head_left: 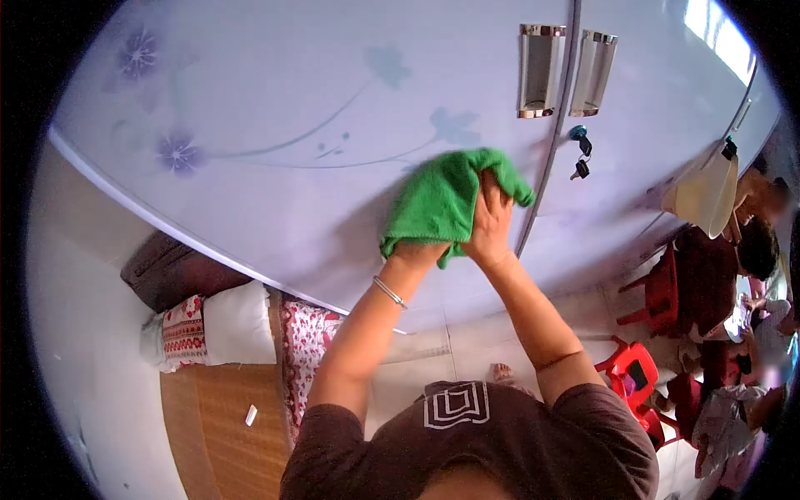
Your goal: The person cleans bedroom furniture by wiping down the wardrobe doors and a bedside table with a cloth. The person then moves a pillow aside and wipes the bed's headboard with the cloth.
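A green cloth (433,198) lies against the pale, flower-printed door of a cabinet (275,79), below and to the left of the two metal handles (542,71). It looks light, soft and limp, with a thick, towel-like nap, so it should crumple freely, hold no shape of its own and come to no harm from being squeezed. The door has a glossy sheen, and the cloth would likely slide over it with little drag; flat pressure through the palm seems a surer hold than a pinch at one corner, though a bunched fold along the edge would also give good purchase. The left hand (422,251), with a bangle (389,292) further down the forearm, is mostly hidden under the cloth, so I cannot tell whether its fingers are spread or curled. The right hand (492,218) rests on the cloth's right part, its fingers laid out nearly straight rather than wrapped around it. The cabinet is the main container here: its doors meet closed at a dark seam, so its contents are out of sight, and keys (582,169) hang at the lock. A beige item (708,196) hangs farther right, perhaps a bag, too distorted to be sure.
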`<state>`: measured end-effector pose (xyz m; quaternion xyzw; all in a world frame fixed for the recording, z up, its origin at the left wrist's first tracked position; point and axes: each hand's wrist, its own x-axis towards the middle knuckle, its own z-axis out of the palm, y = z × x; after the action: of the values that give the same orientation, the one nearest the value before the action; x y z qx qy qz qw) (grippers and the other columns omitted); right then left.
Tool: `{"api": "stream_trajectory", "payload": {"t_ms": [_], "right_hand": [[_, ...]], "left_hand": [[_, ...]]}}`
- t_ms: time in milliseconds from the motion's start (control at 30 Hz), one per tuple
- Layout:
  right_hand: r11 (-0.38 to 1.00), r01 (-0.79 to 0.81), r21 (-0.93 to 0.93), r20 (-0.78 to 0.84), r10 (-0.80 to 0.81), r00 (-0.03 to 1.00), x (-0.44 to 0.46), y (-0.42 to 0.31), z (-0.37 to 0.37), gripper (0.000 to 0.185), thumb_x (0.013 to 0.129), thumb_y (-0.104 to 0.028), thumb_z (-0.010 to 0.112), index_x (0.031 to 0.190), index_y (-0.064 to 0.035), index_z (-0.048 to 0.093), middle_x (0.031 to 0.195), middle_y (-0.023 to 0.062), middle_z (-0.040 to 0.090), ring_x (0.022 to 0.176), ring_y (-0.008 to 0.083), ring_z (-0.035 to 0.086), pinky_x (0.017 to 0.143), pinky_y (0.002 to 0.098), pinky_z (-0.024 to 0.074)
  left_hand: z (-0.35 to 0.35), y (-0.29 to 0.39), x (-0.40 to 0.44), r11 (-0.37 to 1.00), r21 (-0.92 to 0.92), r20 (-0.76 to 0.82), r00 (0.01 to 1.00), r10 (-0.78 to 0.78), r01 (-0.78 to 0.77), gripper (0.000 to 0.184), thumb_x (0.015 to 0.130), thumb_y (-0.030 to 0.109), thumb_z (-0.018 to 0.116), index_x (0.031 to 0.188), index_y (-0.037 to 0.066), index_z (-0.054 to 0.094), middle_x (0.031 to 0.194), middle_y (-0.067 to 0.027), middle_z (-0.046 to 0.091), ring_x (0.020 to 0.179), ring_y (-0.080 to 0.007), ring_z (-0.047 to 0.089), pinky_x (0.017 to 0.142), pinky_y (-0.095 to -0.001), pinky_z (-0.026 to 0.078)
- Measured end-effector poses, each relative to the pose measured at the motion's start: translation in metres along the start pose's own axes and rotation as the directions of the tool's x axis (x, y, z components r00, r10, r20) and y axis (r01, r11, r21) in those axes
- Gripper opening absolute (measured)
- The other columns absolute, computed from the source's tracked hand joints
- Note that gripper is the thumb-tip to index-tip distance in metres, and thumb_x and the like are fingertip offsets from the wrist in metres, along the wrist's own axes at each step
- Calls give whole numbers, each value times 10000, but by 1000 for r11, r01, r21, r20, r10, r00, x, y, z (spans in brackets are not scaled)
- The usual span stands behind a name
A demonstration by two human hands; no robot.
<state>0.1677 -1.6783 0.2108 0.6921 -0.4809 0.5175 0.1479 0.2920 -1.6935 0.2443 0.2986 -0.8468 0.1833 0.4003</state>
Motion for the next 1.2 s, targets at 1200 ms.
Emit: {"api": "stream_trajectory", "payload": {"t_ms": [1200], "right_hand": [[997,56,-50,92,-51,994,0,-9,-24,567,762,-147,506,1300,11,420,1265,145,456,1174,296,431,973,436,309]], "left_hand": [[13,13,-30,992,92,1,996,-90,90,420,823,194,563,1205,29,507,1173,-180,541,1098,-350,488,949,-482,370]]}}
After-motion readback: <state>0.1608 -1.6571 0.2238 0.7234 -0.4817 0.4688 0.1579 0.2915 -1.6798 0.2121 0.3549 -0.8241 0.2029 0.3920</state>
